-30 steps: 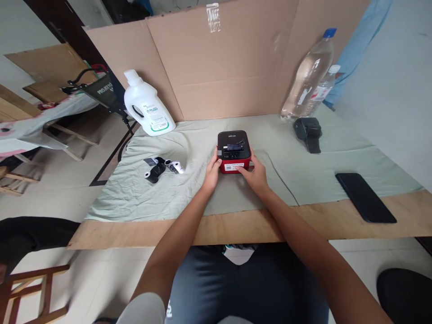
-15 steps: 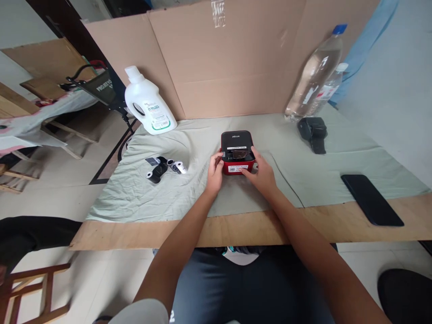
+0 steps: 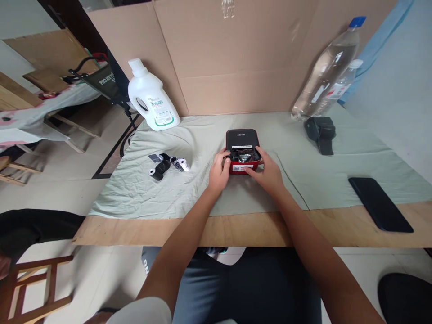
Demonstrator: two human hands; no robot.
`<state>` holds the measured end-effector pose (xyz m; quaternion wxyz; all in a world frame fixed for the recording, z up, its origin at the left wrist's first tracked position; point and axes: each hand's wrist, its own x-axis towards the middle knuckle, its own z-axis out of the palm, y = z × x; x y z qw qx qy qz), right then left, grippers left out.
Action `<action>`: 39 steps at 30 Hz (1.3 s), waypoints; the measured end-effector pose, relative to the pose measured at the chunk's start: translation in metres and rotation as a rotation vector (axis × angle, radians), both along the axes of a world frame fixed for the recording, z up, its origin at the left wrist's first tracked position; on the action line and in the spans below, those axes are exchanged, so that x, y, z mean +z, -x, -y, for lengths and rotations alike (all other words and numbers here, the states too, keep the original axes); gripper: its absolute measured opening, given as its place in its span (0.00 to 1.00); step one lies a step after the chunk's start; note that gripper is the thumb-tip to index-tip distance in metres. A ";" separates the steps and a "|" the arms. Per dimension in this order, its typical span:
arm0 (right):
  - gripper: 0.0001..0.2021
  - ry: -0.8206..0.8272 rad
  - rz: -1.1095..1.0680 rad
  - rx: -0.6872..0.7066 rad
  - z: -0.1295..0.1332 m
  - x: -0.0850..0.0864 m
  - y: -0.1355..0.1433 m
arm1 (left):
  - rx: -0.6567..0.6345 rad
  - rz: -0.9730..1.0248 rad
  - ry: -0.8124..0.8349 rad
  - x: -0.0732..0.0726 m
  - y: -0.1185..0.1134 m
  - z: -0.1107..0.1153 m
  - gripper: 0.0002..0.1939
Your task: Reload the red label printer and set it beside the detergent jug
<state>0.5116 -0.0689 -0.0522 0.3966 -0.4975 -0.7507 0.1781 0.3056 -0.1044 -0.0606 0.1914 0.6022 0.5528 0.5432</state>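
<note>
A small red label printer [image 3: 241, 139] with a black top and a dark shiny window near its front lies on the green cloth. Fingers of my left hand [image 3: 219, 171] grip its left front corner, the fingertips reaching onto the top edge. My right hand [image 3: 270, 173] holds the right side, with its thumb on the white sticker [image 3: 239, 168] across the front. A dark gap shows beside the window, partly covered by my left fingertips. To the left of the hands lie several small black and white rolls [image 3: 162, 166], one with a dark strip unrolled.
At the back left stands a white detergent bottle [image 3: 155, 101]. Clear plastic bottles [image 3: 329, 67] lean at the back right, behind a black device [image 3: 320, 132]. A dark phone [image 3: 381, 204] lies at the front right. Cardboard [image 3: 236, 54] walls the back.
The view has shifted slightly. At the printer's front, the window's look has changed and a dark gap now shows beside it. My left fingers have moved further onto the top edge.
</note>
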 end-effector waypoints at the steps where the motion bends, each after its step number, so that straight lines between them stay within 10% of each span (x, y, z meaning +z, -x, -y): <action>1: 0.42 0.000 0.004 0.000 0.000 0.001 0.000 | 0.006 0.003 0.013 0.001 0.000 0.001 0.22; 24: 0.39 -0.095 0.202 0.001 0.002 0.007 -0.003 | 0.052 0.119 -0.041 -0.011 -0.003 -0.012 0.16; 39: 0.30 -0.099 0.194 0.020 -0.002 0.004 -0.009 | 0.016 -0.069 -0.245 -0.014 0.004 -0.014 0.29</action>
